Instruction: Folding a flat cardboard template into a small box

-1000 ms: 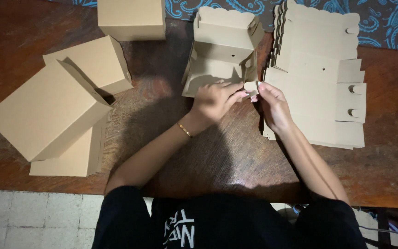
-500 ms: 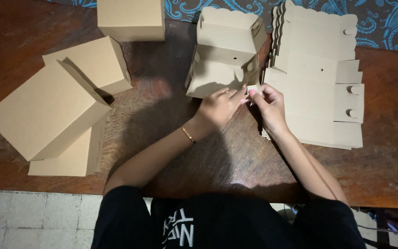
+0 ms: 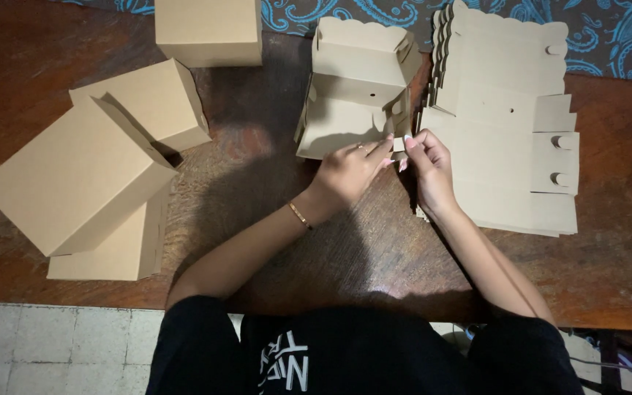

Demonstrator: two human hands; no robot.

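At a wooden table (image 3: 257, 183), the left hand (image 3: 349, 170) and right hand (image 3: 429, 164) pinch a flap of a half-folded cardboard box (image 3: 356, 88) at twelve o'clock. Flat box blanks (image 3: 506, 146) lie at two o'clock, finished boxes (image 3: 89, 161) at ten.

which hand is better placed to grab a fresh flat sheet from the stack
Right. The right hand already rests on the stack of flat cardboard sheets; the left hand touches the half-folded box.
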